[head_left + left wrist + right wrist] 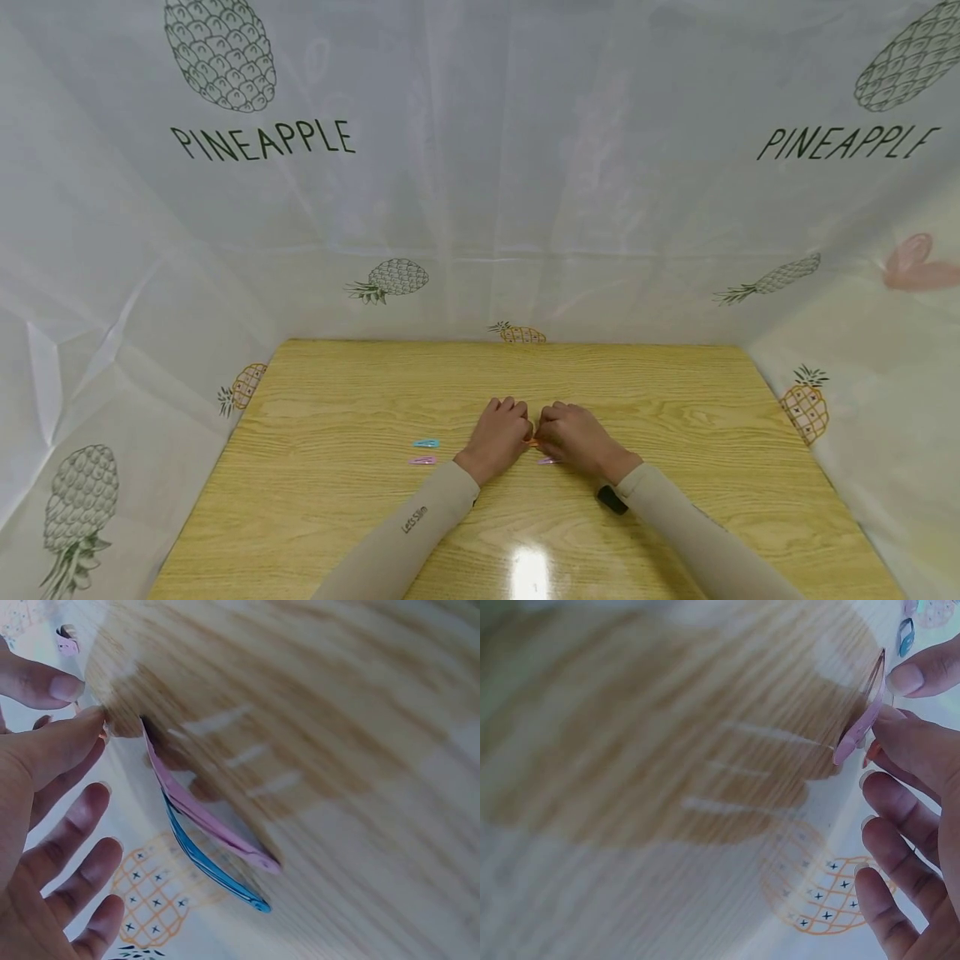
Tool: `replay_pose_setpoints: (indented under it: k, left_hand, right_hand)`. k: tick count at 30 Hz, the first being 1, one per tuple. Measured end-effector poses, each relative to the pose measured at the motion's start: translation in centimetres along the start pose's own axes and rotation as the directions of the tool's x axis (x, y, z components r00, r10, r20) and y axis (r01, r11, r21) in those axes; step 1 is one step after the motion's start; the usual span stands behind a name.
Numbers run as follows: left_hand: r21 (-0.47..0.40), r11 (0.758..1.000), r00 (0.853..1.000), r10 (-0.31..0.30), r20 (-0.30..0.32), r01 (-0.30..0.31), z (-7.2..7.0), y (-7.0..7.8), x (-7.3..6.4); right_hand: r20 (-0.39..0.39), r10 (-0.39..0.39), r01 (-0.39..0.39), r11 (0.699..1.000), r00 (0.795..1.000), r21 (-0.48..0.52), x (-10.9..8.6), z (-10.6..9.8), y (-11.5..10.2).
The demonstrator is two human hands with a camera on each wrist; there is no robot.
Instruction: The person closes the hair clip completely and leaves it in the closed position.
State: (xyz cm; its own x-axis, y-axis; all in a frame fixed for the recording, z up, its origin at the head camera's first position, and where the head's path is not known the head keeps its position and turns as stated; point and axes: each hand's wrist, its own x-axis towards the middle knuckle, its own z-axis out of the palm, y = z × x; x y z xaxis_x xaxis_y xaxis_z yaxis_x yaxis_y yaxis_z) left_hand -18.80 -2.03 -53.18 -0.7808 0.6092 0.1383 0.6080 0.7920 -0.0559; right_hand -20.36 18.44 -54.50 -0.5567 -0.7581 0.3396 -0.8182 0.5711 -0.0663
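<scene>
Between the two hands lies an orange snap hair clip (533, 443), mostly hidden by fingers. My left hand (498, 437) pinches its left end with thumb and forefinger. At its other end, the thumb and forefinger of my right hand (577, 437) pinch it too; its orange tip (871, 754) shows beside the right thumb. A pink hair clip (547, 460) rests on the table just in front of the right fingers. Left of the left hand, a blue hair clip (427, 443) and another pink hair clip (423, 460) lie one behind the other, nearly parallel.
Everything lies on a wood-grain table (337, 392). A white curtain (487, 192) printed with pineapples closes off the back and both sides. A black wrist device (612, 500) shows under the right wrist. Light glares off the table's near part.
</scene>
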Motion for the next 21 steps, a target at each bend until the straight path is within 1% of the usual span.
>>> replay_pose_setpoints:
  k: [11,14,17,21]
  left_hand:
    - [-0.009,1.0,1.0,-0.01,0.009,0.01,0.1,-0.1,-0.1]
    - [-0.018,1.0,1.0,-0.01,0.009,0.01,0.0,-0.3,-0.3]
    - [-0.042,0.999,1.0,-0.023,0.006,0.023,-0.1,-0.6,-0.6]
    - [-0.073,0.996,0.999,-0.05,-0.002,0.05,-0.2,-1.2,-1.2]
  right_hand:
    - [0.008,0.016,-0.016,0.999,1.0,0.036,-0.2,-0.3,-0.1]
    - [-0.011,0.009,-0.009,0.999,1.0,0.048,-0.3,-0.5,0.0]
    - [-0.036,-0.001,0.002,0.999,0.999,0.047,-0.4,-0.6,0.0]
    - [-0.054,-0.001,0.002,1.0,0.999,0.009,-0.5,-0.9,0.0]
